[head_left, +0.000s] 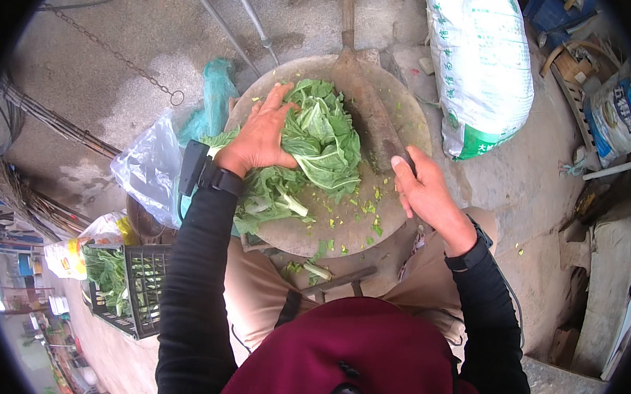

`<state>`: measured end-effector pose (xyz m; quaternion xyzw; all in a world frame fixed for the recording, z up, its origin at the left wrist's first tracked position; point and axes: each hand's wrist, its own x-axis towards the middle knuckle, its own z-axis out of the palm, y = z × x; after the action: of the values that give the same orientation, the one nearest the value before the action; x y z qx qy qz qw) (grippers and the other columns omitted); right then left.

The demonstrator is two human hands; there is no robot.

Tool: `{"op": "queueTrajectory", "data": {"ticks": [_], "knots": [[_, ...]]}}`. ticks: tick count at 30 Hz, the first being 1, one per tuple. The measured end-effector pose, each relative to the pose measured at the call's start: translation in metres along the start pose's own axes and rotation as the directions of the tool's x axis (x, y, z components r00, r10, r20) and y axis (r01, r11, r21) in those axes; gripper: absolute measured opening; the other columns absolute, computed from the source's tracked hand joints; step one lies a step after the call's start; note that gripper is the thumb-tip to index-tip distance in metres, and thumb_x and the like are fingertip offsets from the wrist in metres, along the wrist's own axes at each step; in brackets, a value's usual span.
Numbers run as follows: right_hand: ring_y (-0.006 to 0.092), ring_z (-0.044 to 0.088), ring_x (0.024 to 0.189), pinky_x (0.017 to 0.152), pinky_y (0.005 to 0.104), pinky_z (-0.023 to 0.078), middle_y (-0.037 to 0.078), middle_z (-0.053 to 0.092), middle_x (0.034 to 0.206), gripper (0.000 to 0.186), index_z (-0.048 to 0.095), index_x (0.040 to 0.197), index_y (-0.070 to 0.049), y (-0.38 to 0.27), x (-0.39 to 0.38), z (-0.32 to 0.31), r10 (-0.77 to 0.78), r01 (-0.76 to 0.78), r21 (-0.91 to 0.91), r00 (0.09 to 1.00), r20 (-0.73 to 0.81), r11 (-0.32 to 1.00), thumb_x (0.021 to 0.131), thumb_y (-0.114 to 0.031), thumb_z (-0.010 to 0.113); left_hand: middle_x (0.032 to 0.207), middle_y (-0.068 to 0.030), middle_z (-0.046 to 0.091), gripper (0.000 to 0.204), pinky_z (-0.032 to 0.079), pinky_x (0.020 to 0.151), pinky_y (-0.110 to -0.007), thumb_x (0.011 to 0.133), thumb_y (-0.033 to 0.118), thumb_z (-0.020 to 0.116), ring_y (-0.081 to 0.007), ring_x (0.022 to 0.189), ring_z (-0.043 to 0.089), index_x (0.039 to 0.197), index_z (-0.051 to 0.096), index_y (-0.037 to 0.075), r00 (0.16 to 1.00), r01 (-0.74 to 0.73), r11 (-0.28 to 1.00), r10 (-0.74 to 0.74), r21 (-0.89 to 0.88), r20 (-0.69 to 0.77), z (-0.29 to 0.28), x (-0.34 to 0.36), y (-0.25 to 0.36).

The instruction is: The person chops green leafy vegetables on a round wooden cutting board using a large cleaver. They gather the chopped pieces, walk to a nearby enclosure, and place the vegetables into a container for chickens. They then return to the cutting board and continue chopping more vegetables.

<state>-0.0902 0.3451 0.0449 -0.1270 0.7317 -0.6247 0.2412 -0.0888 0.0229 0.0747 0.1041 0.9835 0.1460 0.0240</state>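
left hand (261,135) spread wide on leafy greens (327,135), likely steadying them against the round board (417,127); bunch sits left of centre, long axis roughly away from wearer. knife (372,113) just right, blade pointing away and leftward, probably keeping fingers clear. right hand (429,190) curled round its handle.

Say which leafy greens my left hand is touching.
The greens on the round board, under your left hand; the leaves in the black crate lie apart from it.
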Motion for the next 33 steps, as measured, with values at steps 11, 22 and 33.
{"op": "queueTrajectory", "data": {"ticks": [11,22,33], "knots": [[0.0078,0.045,0.043,0.039,0.0281,0.035,-0.002,0.045,0.061,0.023,0.047,0.092,-0.005,0.018,0.008,0.005,-0.196,0.185,-0.251,0.98,-0.022,0.95,0.104,-0.023,0.055,0.15,-0.0238,0.042,0.111,0.038,0.112,-0.046,0.051,0.03,0.09,-0.0422,0.133,0.048,0.147,0.039,0.006,0.98,0.025,0.949,0.038,-0.313,0.193,0.001,0.029,-0.03],[0.0429,0.055,0.062,0.058,0.0478,0.043,0.023,0.054,0.068,0.023,0.049,0.092,0.001,-0.048,0.026,0.012,-0.689,0.564,-0.436,0.693,-0.212,0.701,0.099,-0.018,0.059,0.113,-0.0263,0.059,0.089,0.055,0.088,-0.047,0.054,0.035,0.091,-0.0398,0.112,0.06,0.122,0.051,-0.005,0.917,0.363,0.927,-0.338,0.091,-0.212,0.009,-0.001,0.018],[0.0481,0.058,0.069,0.061,0.0509,0.046,0.027,0.058,0.072,0.026,0.05,0.091,0.002,-0.036,0.053,0.014,-0.651,0.483,-0.532,0.737,-0.181,0.695,0.1,-0.021,0.057,0.115,-0.0207,0.056,0.098,0.056,0.087,-0.039,0.059,0.033,0.093,-0.036,0.106,0.059,0.129,0.041,-0.011,0.934,0.345,0.866,-0.277,0.362,-0.226,0.023,-0.006,0.054]]}}
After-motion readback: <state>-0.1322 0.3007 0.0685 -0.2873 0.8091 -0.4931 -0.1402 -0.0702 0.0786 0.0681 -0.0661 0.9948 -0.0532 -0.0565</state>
